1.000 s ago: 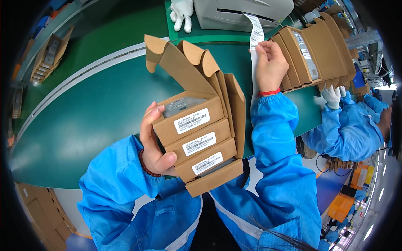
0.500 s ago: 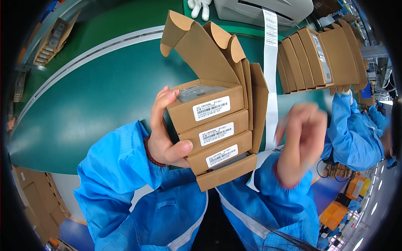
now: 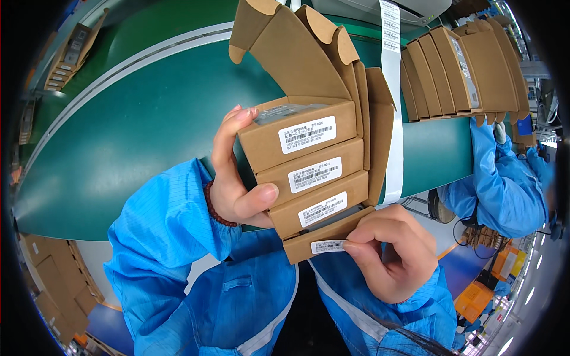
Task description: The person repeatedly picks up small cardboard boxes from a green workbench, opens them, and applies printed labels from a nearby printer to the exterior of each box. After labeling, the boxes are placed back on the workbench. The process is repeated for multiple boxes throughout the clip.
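A stack of brown cardboard boxes (image 3: 323,159) with raised flaps leans toward me over the table's near edge. Its upper three boxes each carry a white label (image 3: 307,134) on the front, and a grey item shows inside the topmost. My left hand (image 3: 237,178) is wrapped round the stack's left side, thumb on the front. At the lowest box, my right hand (image 3: 392,249) pinches the right end of a small white printed label (image 3: 328,246), which lies against that box's front.
A pale printer (image 3: 380,9) stands at the back, a long label strip (image 3: 392,118) hanging from it across the green table (image 3: 148,148). More open boxes (image 3: 451,77) stand at the right, near a co-worker's blue sleeve (image 3: 504,184). Further boxes (image 3: 74,53) sit far left.
My right hand has come down and left from beside the stack to the lowest box, where a white label now shows in its fingers. The left hand keeps its hold.
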### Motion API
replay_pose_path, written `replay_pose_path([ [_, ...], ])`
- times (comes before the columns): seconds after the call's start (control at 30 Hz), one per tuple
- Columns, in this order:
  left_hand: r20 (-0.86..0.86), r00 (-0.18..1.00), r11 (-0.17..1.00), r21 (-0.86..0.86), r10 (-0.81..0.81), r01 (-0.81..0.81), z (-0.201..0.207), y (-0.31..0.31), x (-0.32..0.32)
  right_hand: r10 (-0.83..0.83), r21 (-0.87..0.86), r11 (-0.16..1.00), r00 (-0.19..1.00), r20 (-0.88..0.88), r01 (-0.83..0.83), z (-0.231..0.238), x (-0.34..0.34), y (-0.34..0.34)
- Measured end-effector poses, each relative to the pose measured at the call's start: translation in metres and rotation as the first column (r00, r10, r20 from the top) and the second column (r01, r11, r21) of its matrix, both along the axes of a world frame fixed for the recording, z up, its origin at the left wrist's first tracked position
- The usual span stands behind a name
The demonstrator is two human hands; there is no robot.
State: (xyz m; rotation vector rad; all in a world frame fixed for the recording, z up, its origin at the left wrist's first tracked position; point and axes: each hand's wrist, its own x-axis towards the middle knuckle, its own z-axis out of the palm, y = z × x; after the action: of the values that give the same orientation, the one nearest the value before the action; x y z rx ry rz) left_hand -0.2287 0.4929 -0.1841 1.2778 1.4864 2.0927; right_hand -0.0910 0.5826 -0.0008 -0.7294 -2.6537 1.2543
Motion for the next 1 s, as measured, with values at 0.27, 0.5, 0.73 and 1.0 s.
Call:
replay_pose_path([
  [0.27, -0.014, 1.0, 1.0, 0.014, 0.001, 0.0, -0.001, 0.006, 0.0, 0.026, 0.203, 0.979, 0.999, 0.021, -0.029, -0.007, -0.004, -0.004],
  [0.5, -0.017, 1.0, 1.0, 0.028, 0.015, -0.015, 0.0, 0.005, 0.001, -0.063, 0.448, 0.89, 0.996, -0.059, 0.083, -0.014, -0.003, 0.013],
  [0.73, -0.035, 0.999, 0.998, 0.059, 0.025, -0.023, 0.0, 0.006, 0.0, -0.025, 0.304, 0.95, 0.988, -0.153, 0.071, -0.029, -0.004, 0.026],
  [1.0, -0.109, 0.992, 0.99, 0.133, 0.062, -0.047, -0.001, 0.007, -0.007, 0.075, 0.2, 0.98, 0.953, -0.294, -0.016, -0.047, -0.011, 0.031],
])
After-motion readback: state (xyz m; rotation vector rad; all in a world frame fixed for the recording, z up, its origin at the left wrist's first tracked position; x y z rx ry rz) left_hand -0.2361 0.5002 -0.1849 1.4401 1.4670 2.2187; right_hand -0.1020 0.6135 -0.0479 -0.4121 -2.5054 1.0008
